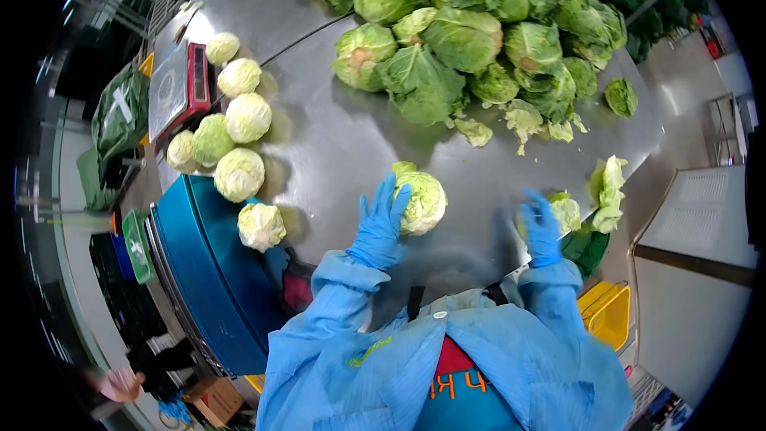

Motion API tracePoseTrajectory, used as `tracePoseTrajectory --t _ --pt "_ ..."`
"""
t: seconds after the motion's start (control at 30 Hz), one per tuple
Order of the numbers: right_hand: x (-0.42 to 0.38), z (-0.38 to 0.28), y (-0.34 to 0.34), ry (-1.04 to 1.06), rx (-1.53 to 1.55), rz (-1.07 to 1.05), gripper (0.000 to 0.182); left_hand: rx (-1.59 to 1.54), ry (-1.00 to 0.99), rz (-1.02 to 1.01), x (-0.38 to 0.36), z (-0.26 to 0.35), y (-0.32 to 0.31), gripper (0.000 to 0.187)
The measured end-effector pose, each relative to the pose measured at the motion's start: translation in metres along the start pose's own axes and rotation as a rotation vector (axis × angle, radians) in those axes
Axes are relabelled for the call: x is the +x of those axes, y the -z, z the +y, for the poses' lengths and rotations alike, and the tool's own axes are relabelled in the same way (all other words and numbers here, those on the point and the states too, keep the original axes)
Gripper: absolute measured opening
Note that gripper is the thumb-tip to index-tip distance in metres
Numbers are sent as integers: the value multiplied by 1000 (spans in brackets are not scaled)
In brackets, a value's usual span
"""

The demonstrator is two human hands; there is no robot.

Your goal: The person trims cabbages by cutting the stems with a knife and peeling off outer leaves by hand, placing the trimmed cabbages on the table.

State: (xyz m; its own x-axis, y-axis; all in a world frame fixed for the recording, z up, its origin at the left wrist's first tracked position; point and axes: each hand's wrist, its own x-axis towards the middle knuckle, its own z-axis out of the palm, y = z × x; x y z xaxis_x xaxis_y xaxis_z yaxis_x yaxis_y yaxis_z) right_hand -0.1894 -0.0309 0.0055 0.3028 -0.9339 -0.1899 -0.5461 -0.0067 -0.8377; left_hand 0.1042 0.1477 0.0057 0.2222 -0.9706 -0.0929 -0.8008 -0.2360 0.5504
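A trimmed pale green cabbage [423, 203] sits on the steel table in front of me. My left hand [378, 227], in a blue glove, lies against its left side with the fingers spread. Off to the right, my gloved right hand [542, 230] is smeared by motion. Pale cabbage leaves [565, 212] show right beside its fingers; whether it grips them I cannot make out. More loose leaves [610, 195] hang at the table's right edge. On the left stand several peeled cabbages [248, 118] in a loose line.
A large heap of untrimmed green cabbages [467, 38] covers the far side of the steel table [319, 144]. At the left edge is a red scale [198, 84]. A blue bin [211, 263] stands below it, and a yellow crate [606, 315] is low on the right.
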Motion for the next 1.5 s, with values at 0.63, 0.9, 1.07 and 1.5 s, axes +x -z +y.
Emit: tracePoseTrajectory --t 0.63,0.9,1.07,1.5 --pt "-35 -43 -84 182 -307 -298 47 107 148 88 66 42 -8 117" --pt "-10 -39 -84 96 -226 -423 52 103 292 -25 79 53 2 116" --pt "4 -41 -89 64 -302 -473 57 104 395 -94 87 63 6 116" --pt "67 -48 -106 -51 -211 -392 58 18 317 111 65 50 -3 108"
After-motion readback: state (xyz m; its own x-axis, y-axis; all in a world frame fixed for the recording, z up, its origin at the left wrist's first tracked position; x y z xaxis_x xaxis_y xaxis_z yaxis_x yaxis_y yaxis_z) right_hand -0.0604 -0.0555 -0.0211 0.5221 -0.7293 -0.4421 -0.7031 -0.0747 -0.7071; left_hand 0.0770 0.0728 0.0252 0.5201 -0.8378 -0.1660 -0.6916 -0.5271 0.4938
